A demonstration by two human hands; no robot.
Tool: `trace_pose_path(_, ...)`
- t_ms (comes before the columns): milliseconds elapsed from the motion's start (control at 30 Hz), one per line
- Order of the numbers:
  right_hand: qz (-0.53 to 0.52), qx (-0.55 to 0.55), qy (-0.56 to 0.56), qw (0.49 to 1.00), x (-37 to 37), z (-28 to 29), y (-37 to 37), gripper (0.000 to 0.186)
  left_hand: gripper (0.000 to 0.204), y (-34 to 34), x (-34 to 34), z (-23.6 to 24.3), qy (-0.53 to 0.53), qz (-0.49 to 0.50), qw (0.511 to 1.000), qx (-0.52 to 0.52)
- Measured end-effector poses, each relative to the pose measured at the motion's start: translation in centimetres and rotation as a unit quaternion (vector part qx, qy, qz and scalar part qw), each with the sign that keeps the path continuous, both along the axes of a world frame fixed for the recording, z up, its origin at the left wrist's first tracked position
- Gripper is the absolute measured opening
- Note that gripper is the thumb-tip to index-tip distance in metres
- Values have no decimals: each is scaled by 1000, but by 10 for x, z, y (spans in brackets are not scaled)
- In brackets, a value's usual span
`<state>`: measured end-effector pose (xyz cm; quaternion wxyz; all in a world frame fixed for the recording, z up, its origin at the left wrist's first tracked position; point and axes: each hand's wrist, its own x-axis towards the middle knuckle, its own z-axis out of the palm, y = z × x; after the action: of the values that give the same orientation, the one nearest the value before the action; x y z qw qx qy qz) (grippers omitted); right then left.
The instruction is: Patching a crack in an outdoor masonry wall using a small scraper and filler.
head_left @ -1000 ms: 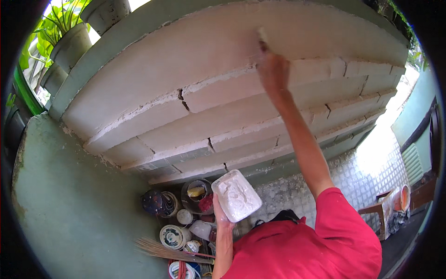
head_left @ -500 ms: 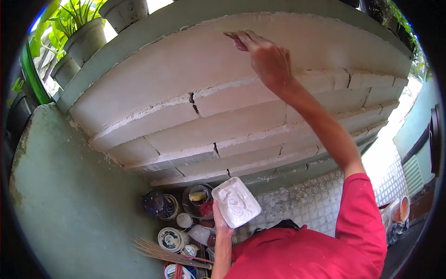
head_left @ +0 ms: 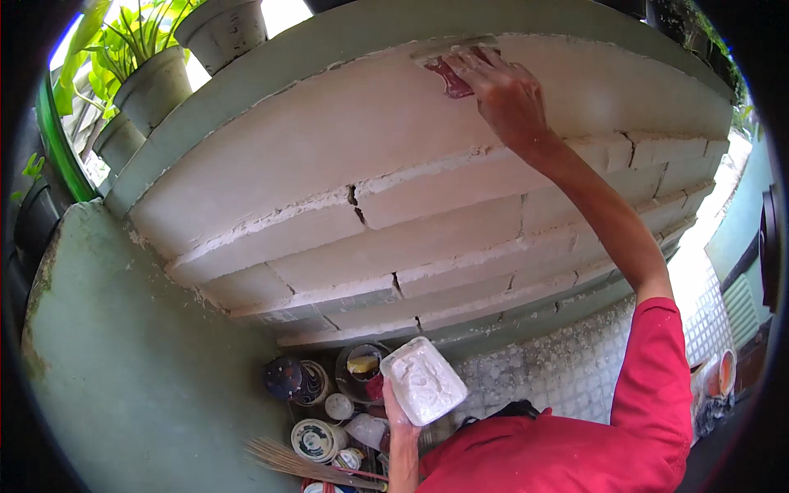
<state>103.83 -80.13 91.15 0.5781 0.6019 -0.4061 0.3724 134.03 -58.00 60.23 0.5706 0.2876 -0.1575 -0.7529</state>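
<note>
Right hand [head_left: 511,99] higher up wall [head_left: 329,156] | fingers clamped on red scraper [head_left: 454,82] | left hand [head_left: 398,408] gripping white tub [head_left: 445,407] (open-side up, likely against spills)

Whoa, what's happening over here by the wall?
A person in a red shirt holds a white tub of pale paste in the left hand. The right hand has a flat scraper with a reddish handle up at the pale wall, near the green band along its top. Cracks show lower down. A broom lies near the left forearm.
</note>
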Motion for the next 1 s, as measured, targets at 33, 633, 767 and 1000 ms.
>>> trace_pose_path(33,-2,0,0,1000,0,-4,-3,36,58,-3,0,2,8,3,1000,5)
trace_pose_path(633,29,71,-110,991,21,-55,-18,44,60,-29,-16,1,-37,-27,999,9)
trace_pose_path(767,60,131,-106,984,41,-54,13,40,61,-25,-11,3,-38,-29,999,10)
trace_pose_path(1000,39,30,-81,995,66,-21,-21,37,61,-26,-12,1,-42,-32,999,9)
